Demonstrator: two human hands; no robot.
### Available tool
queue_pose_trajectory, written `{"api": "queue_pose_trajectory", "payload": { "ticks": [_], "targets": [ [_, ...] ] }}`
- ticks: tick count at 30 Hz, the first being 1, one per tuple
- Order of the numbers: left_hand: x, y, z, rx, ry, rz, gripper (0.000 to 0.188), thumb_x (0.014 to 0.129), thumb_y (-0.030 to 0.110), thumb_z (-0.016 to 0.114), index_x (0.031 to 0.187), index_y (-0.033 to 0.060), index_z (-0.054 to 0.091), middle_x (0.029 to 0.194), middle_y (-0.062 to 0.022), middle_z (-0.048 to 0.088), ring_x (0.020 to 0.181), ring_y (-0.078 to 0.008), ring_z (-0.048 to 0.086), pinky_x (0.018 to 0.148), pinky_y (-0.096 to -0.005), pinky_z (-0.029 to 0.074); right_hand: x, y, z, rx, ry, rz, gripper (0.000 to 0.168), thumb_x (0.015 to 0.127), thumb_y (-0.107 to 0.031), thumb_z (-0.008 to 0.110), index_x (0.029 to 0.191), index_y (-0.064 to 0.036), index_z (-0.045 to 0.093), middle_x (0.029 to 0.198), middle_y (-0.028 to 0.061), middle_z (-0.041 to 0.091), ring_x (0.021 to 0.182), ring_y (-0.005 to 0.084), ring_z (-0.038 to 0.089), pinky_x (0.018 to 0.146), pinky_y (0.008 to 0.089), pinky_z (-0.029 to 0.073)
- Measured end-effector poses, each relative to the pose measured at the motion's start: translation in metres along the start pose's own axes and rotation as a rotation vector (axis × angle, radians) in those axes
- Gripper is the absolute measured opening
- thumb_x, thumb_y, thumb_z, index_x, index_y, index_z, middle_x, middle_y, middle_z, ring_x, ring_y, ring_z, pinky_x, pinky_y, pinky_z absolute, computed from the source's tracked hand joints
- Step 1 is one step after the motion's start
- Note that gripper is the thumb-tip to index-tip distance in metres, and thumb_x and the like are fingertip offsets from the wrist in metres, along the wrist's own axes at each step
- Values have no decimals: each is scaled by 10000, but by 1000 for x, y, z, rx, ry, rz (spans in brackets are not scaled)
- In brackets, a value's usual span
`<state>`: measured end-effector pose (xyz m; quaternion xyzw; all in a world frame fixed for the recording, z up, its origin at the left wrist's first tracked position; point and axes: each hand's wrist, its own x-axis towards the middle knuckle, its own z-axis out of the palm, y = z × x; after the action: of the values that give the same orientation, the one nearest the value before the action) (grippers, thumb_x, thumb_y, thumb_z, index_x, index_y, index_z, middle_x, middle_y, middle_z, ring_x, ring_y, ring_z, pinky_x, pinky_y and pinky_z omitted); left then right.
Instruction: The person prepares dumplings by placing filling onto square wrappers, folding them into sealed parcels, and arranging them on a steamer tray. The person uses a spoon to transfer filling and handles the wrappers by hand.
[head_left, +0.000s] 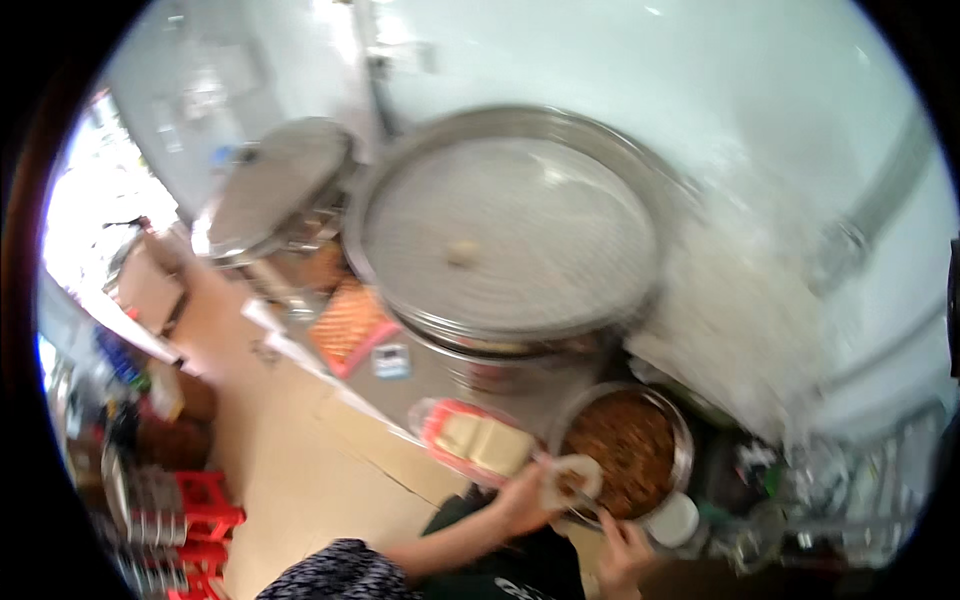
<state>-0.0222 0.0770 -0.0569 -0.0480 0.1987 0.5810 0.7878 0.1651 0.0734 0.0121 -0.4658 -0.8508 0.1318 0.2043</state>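
Observation:
Held in my left hand (519, 501) is a round pale dough wrapper (589, 472) with a dab of brown filling at its middle. My right hand (625, 553) grips a thin utensil (586, 501), whose tip reaches the filling on the wrapper; blur hides its exact kind. Just beyond both hands sits a metal bowl (688, 457) of brown minced filling (622, 450). To the left of the bowl, a red tray (433, 439) carries two pale stacks (499, 448), apparently of wrappers. One small pale dumpling (463, 253) lies on a large round metal steamer tray (540, 202) farther back.
A tilted metal lid (281, 180) stands left of the steamer. Near it are an orange-and-pink packet (349, 322) and a small white-and-blue box (391, 361). Clear plastic sheeting (739, 322) covers the right side. A white round lid or tub (673, 519) adjoins the bowl. Red stools (206, 502) stand lower left.

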Motion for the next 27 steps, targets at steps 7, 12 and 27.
{"api": "queue_pose_trajectory", "payload": {
  "ticks": [7, 12, 27],
  "targets": [
    [-35, -65, -22, -1, -384, 145, 663, 928, 620, 446, 1202, 34, 592, 1127, -120, 565, 1015, -242, 541, 1004, -375, 468, -61, 40, 22, 61, 9, -23, 384, 910, 24, 453, 1194, -102, 679, 946, 179, 620, 757, 358, 599, 645, 434, 508],
    [-22, -94, -59, -221, -18, 213, 582, 988, 536, 390, 1215, 34, 577, 1094, -110, 587, 987, -238, 564, 942, -386, 493, -65, 63, 28, 40, 25, 89, 312, 949, -48, 494, 1206, -102, 663, 1003, 191, 618, 825, 367, 602, 695, 440, 515],
    [-8, 2, -2, 108, 126, 96, 817, 944, 637, 353, 1406, -37, 373, 1398, -220, 462, 1315, -341, 438, 1135, -464, 306, -60, 123, 65, -168, 67, 407, 369, 929, -180, 601, 1245, 5, 551, 1168, 165, 601, 1107, 364, 532, 889, 457, 467]
  ]
}}
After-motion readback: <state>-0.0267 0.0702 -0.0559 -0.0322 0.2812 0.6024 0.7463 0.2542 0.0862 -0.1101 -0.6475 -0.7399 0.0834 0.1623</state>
